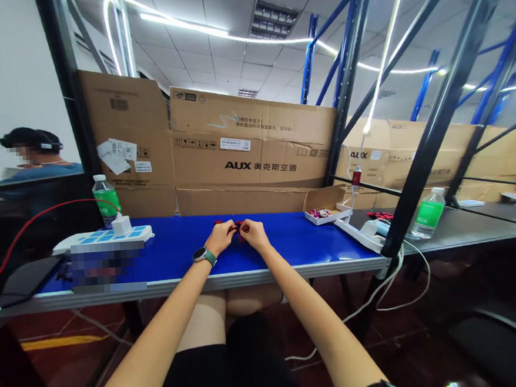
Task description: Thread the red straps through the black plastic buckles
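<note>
My left hand, with a watch on its wrist, is closed in a pinch over the blue tabletop. Close beside it, my right hand pinches too. Between the fingertips of both is a small dark item with some red about it; its kind is too small to make out and my fingers cover part of it. Just behind my left hand lies a small red piece.
A white open box with small red and white pieces stands at the back right. Power strips and water bottles are on both sides. Cardboard walls the back; a black rack post rises right. Another person sits far left.
</note>
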The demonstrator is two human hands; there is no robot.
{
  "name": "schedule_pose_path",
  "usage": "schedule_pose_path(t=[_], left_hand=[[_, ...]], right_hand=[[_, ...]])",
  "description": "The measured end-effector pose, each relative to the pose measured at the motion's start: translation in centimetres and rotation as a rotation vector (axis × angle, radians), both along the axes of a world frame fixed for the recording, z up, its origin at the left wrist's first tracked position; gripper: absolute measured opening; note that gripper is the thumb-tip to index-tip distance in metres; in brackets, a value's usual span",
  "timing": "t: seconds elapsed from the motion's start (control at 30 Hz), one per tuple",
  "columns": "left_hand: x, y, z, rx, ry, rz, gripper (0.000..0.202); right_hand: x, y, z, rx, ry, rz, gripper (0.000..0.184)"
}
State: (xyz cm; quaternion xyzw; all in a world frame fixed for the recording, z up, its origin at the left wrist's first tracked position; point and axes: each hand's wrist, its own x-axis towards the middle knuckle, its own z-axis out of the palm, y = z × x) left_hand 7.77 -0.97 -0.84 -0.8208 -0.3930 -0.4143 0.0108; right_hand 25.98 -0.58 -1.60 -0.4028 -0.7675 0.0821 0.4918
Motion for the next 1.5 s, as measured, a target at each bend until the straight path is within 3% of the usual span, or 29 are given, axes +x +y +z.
schedule_pose_path(t=[0.17, 0.3, 0.37, 0.53, 0.63, 0.73, 0.87, 0.97, 1.07, 1.23, 1.37, 1.5], left_hand=[[-0.2, -0.3, 0.3, 0.006, 0.040, -0.062, 0.012], [-0.2, -0.6, 0.6, 0.000, -0.009, -0.090, 0.015], [-0.1, -0.7, 0.7, -0.019, -0.023, -0.094, 0.015], [0.3, -0.7, 0.7, -0.065, -0.073, -0.093, 0.013], [0.4, -0.6, 0.6, -0.042, -0.060, -0.129, 0.016], [0.3, -0.5, 0.4, -0.014, -0.021, -0.155, 0.018], [0.4, -0.9, 0.4, -0.008, 0.065, -0.225, 0.026], [0.6, -1.2, 0.6, 0.013, 0.056, -0.248, 0.028], [0.5, -1.1, 0.9, 0.022, -0.060, -0.180, 0.020], [0.0, -0.8, 1.0, 0.015, -0.181, -0.050, 0.009], [0.0, -0.5, 0.6, 0.020, -0.223, -0.066, 0.007], [0.3, -0.4, 0.1, -0.064, -0.277, -0.128, 0.004]], right_hand=[[0.3, -0.1, 0.1, -0.084, 0.028, 0.079, 0.001], [0.4, 0.3, -0.1, -0.285, 0.212, 0.258, 0.018], [0.5, 0.7, -0.3, -0.302, 0.207, 0.301, 0.018], [0.6, 1.3, -0.4, -0.181, 0.188, 0.121, 0.006], [0.5, 1.3, -0.2, -0.281, 0.373, 0.051, 0.008], [0.4, 1.1, 0.0, -0.401, 0.566, 0.128, 0.015], [0.3, 0.9, -0.1, -0.425, 0.573, 0.310, 0.035], [0.1, 1.1, -0.4, -0.421, 0.591, 0.279, 0.046], [-0.1, 1.6, -0.7, -0.439, 0.656, 0.252, 0.043], [-0.4, 1.8, -1.0, -0.491, 0.605, 0.366, 0.028], [-0.5, 1.8, -1.1, -0.468, 0.572, 0.450, 0.041], [-0.4, 2.3, -1.2, -0.398, 0.608, 0.424, 0.051]])
